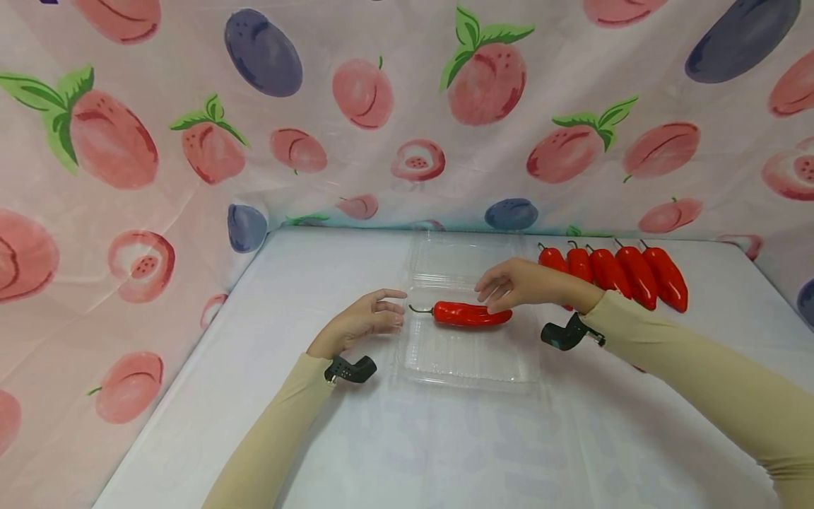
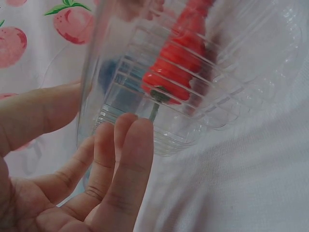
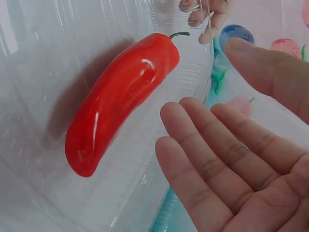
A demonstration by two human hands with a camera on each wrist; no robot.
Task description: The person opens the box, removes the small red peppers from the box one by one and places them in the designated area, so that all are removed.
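Note:
A single red chili pepper (image 1: 470, 314) lies across the base of a clear plastic clamshell box (image 1: 470, 360), its green stem pointing left. Just above the pepper's tip hovers my right hand (image 1: 518, 283); the right wrist view shows its fingers (image 3: 231, 145) extended and apart from the pepper, with nothing held. My left hand (image 1: 365, 322) is at the box's left side, fingers loosely extended. Seen from the left wrist, its fingertips (image 2: 137, 140) are right at the clear wall and the thumb (image 2: 43, 113) is by the rim. The pepper (image 2: 176, 67) shows through the ribbed plastic.
Several more red chili peppers (image 1: 636, 272) lie in a row at the back right of the white table (image 1: 305, 276). The box's lid (image 1: 467, 254) is folded back toward the fruit-print cloth (image 1: 407, 106) behind. Dark camera mounts sit on both wrists.

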